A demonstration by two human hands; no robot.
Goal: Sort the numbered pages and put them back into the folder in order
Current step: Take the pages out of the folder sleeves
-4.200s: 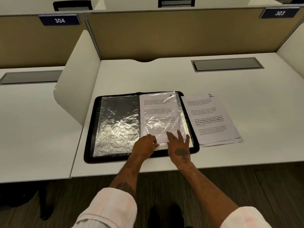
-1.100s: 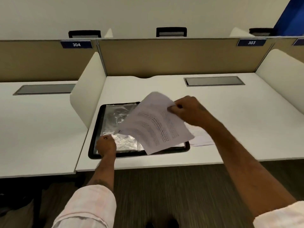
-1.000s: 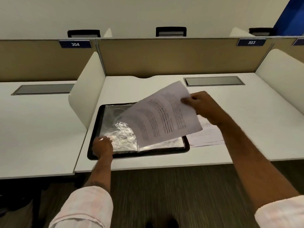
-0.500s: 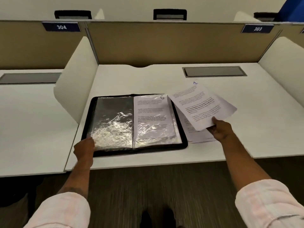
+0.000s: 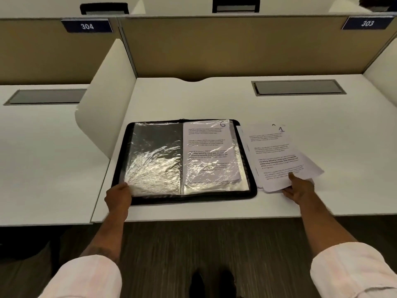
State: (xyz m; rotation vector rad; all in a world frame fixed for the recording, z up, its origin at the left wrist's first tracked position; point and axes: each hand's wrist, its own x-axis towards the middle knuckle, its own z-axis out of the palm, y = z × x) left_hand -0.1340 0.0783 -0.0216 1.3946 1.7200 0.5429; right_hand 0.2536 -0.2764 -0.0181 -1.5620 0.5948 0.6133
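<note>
Black zip-edged fabric frames the folder point(image 5: 253, 168), which lies open and flat on the white desk point(image 5: 193, 100). Its near edge runs along the desk's front edge with a narrow bare strip between. Its left edge sits near the foot of the white divider point(image 5: 107, 104), so there is little room on that side. Behind the folder the desk is bare up to the tan back panel point(image 5: 214, 46), apart from a grey cable hatch point(image 5: 298, 87) at the far right. Right of the papers, bare desk runs towards a second divider.

The left hand point(image 5: 117, 196) is at the folder's near left corner. Its grip is curled round that corner, with the thumb on the edge of the plastic sleeve point(image 5: 154, 160). The right hand point(image 5: 298, 188) pinches the near end of the loose pages point(image 5: 311, 166), thumb on top and fingers beneath. This fanned stack lies just beside the folder's right edge, and its top sheet is page 1 point(image 5: 277, 155).

One folder shows two sleeves. The left sleeve is crinkled and holds nothing; the right one holds page 6 point(image 5: 210, 147). At least three sheets show in the fan, but I cannot count them exactly. Two number plates read 304 point(image 5: 87, 26) and 303 point(image 5: 367, 23). Two hatches show in all, one on each desk.
</note>
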